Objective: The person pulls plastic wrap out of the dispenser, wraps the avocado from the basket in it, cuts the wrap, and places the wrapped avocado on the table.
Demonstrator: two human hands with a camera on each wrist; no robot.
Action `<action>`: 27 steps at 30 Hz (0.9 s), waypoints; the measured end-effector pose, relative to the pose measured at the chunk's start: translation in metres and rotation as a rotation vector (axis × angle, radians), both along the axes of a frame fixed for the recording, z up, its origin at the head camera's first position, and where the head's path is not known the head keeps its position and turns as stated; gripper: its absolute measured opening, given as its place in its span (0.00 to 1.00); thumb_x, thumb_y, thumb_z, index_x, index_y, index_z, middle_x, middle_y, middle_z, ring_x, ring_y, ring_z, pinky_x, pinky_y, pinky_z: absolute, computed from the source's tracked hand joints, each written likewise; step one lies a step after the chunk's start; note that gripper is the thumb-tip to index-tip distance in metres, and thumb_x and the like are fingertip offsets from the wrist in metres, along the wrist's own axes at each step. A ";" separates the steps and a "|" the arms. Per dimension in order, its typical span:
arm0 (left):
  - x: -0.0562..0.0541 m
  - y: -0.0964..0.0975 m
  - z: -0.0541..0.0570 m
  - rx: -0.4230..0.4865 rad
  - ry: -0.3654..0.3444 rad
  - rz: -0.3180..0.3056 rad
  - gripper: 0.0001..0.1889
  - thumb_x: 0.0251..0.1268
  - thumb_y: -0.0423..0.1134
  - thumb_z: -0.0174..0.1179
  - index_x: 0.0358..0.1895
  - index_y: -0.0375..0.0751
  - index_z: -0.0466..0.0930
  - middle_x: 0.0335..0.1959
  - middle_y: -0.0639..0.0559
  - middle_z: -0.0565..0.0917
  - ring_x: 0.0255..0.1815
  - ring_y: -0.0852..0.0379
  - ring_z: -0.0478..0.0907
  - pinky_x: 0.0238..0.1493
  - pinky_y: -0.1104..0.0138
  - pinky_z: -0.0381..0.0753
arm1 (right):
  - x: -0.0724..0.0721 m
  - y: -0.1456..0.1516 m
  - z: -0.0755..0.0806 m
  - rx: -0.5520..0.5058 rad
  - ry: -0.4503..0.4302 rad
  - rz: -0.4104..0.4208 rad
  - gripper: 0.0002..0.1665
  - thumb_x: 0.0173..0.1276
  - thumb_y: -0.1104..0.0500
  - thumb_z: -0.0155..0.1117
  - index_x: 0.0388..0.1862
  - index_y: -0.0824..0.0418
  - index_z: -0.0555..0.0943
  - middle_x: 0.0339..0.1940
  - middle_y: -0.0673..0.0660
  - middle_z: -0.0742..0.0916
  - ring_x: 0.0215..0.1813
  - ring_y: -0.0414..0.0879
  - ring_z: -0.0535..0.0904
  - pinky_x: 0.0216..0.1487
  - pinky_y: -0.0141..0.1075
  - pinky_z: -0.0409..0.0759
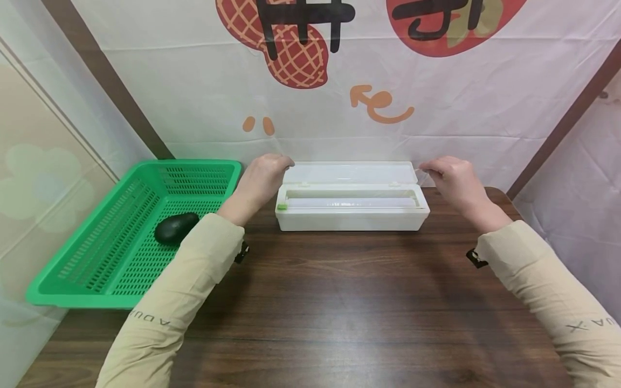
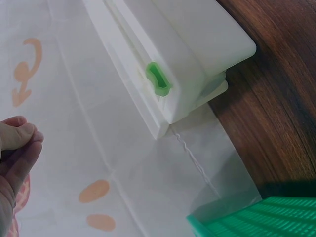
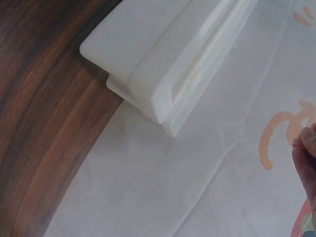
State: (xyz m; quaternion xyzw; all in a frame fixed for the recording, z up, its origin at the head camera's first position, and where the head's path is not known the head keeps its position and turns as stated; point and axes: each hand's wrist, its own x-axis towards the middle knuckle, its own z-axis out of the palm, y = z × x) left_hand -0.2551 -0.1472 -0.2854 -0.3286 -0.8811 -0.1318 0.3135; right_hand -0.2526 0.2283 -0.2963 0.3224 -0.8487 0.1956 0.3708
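Note:
A white cling film dispenser (image 1: 352, 221) stands at the back of the table with its lid (image 1: 349, 172) raised. Inside lies a film roll (image 1: 349, 202), and a small green slider (image 2: 158, 80) sits at the dispenser's left end. My left hand (image 1: 262, 178) is by the lid's left corner, thumb and fingertips pinched together. My right hand (image 1: 456, 180) makes the same pinch beyond the right corner, where a wrinkled bit of clear cling film (image 1: 420, 171) shows at the fingertips. The film is so clear that its spread between the hands is hard to make out.
To the left, a green plastic basket (image 1: 43, 293) holds a dark, smooth oval object (image 1: 176, 228), perhaps an avocado or eggplant. A printed white cloth (image 1: 194, 108) hangs right behind the dispenser. Dark wooden tabletop (image 1: 339, 302) extends in front of it.

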 end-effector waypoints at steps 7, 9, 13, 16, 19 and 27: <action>-0.001 0.000 0.002 0.020 0.012 -0.007 0.07 0.57 0.22 0.54 0.34 0.30 0.82 0.31 0.41 0.84 0.33 0.46 0.80 0.35 0.59 0.79 | 0.001 0.000 0.004 -0.006 0.001 -0.003 0.09 0.51 0.78 0.63 0.29 0.70 0.84 0.27 0.63 0.85 0.31 0.55 0.81 0.33 0.43 0.77; -0.002 -0.001 0.003 0.022 0.018 -0.008 0.07 0.57 0.21 0.54 0.34 0.30 0.82 0.31 0.41 0.84 0.33 0.46 0.80 0.35 0.59 0.79 | 0.002 0.000 0.005 -0.004 0.004 -0.003 0.09 0.50 0.78 0.63 0.29 0.70 0.84 0.27 0.63 0.85 0.31 0.55 0.81 0.33 0.43 0.77; -0.002 -0.001 0.005 0.018 0.035 -0.008 0.08 0.56 0.20 0.54 0.33 0.30 0.82 0.31 0.41 0.84 0.33 0.46 0.81 0.35 0.59 0.79 | 0.002 0.000 0.008 0.002 0.014 0.000 0.08 0.50 0.77 0.65 0.29 0.70 0.84 0.26 0.63 0.85 0.31 0.55 0.81 0.33 0.44 0.78; -0.002 -0.002 0.006 0.016 0.038 -0.005 0.08 0.56 0.20 0.54 0.33 0.30 0.82 0.31 0.41 0.84 0.34 0.46 0.81 0.35 0.59 0.79 | 0.002 0.000 0.009 0.005 0.021 0.000 0.08 0.50 0.77 0.65 0.29 0.70 0.84 0.26 0.63 0.85 0.31 0.56 0.81 0.33 0.44 0.78; -0.002 -0.002 0.008 0.015 0.032 -0.003 0.08 0.56 0.20 0.54 0.34 0.30 0.82 0.31 0.41 0.84 0.34 0.46 0.81 0.36 0.59 0.79 | 0.002 0.000 0.010 0.002 0.024 0.001 0.08 0.50 0.77 0.65 0.29 0.70 0.84 0.27 0.63 0.85 0.31 0.55 0.81 0.33 0.44 0.78; 0.000 -0.001 0.011 0.015 0.025 -0.011 0.08 0.58 0.20 0.53 0.35 0.29 0.81 0.32 0.40 0.84 0.35 0.46 0.81 0.37 0.60 0.79 | 0.004 0.001 0.013 0.001 0.043 -0.002 0.08 0.50 0.78 0.64 0.29 0.70 0.84 0.27 0.63 0.85 0.31 0.55 0.81 0.34 0.44 0.78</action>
